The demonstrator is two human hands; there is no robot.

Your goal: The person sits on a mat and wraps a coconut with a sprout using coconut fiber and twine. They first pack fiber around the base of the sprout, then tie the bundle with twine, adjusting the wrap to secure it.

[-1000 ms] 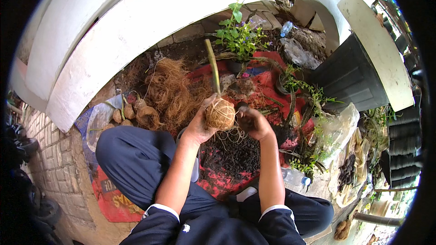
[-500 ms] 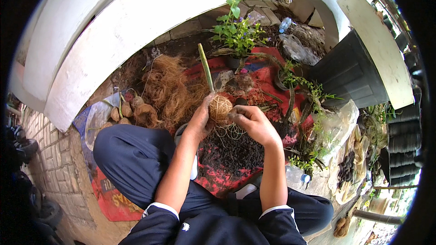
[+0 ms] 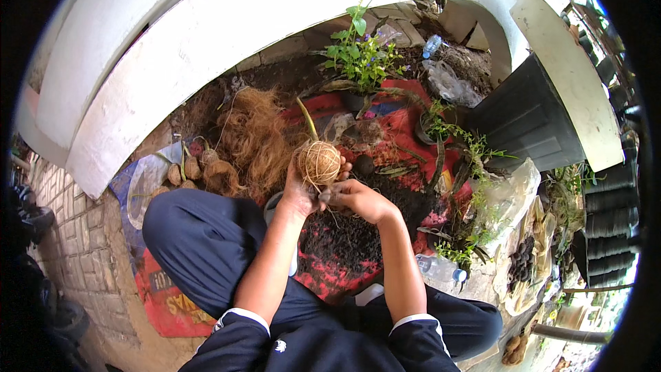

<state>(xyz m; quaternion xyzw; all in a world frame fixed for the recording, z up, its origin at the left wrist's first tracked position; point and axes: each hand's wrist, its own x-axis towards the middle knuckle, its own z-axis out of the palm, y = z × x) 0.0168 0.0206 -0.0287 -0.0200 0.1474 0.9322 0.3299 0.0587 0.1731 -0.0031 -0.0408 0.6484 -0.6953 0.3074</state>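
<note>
Twine already crisscrosses the fibrous ball, left hand clasping it; below the ball, right hand pinched together, loose strands left unsecured.

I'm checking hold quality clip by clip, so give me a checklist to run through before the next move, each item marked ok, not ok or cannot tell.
1. Ball supported: ok, cradled in the left hand.
2. Right hand close by: ok, at the ball's lower edge.
3. String around the ball: ok, several turns cross it.
4. String gripped by the right hand: cannot tell, too small.
5. Shoot free: ok, it points away from the person with no hand on it.
6. Red mat free of loose soil: not ok, dark soil lies on it.
</note>
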